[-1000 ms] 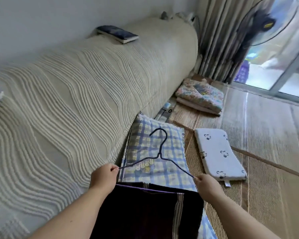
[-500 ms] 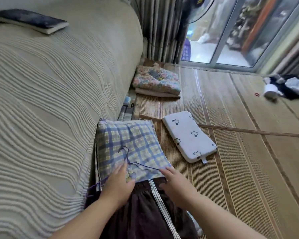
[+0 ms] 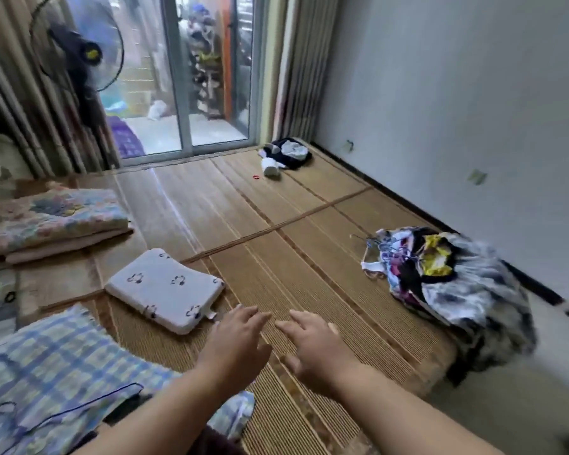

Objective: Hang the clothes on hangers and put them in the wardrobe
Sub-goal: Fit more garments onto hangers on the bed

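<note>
— Where are the hands?
— The left hand [image 3: 234,346] and right hand [image 3: 316,343] are side by side over the woven mat [image 3: 309,257], fingers straight, holding nothing.
— And around them?
— A white pillow [image 3: 165,287] lies just left of the left fingertips. The heap of clothes [image 3: 457,284] lies well right of the right fingers. A wire hanger [image 3: 89,405] lies on the checked cushion [image 3: 46,366], behind the left fingers.

Soft daylight, perhaps motion-blurred, warped edges.

Hanger [image 3: 89,404] on near-left pillow [image 3: 63,356], second pillow [image 3: 165,287] beyond it, clothes pile [image 3: 457,290] far right
</note>
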A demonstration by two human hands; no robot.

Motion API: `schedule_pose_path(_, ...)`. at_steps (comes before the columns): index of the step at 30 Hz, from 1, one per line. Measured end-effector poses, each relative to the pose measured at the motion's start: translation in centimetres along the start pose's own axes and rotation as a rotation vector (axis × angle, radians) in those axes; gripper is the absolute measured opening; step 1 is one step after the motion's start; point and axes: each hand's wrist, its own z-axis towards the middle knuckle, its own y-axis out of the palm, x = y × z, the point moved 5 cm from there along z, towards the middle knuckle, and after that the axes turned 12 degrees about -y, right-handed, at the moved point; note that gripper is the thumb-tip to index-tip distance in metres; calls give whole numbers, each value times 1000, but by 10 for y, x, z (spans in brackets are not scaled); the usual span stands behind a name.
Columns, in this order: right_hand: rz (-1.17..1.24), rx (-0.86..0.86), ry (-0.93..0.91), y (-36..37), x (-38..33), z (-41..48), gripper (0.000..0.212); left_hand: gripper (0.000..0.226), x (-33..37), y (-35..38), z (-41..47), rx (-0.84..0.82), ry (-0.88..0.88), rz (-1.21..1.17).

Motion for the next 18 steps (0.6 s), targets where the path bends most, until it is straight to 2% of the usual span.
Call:
schedule_pose_path(6, -7, 110, 279, -46, 150, -130, 53, 59, 174, 63, 6, -91, 219, 87)
schedule_pose_path(10, 12, 121, 397, -69, 260, -219, 53, 56, 303, 113, 5, -131, 312, 75)
schedule_pose_path(14, 29, 131, 495, -103, 362, -292, 53, 56, 413, 161, 9, -198, 319, 22)
schedule_pose_path(18, 84, 194, 590, -129, 439, -348, 50, 57, 488, 190, 27, -220, 304, 35)
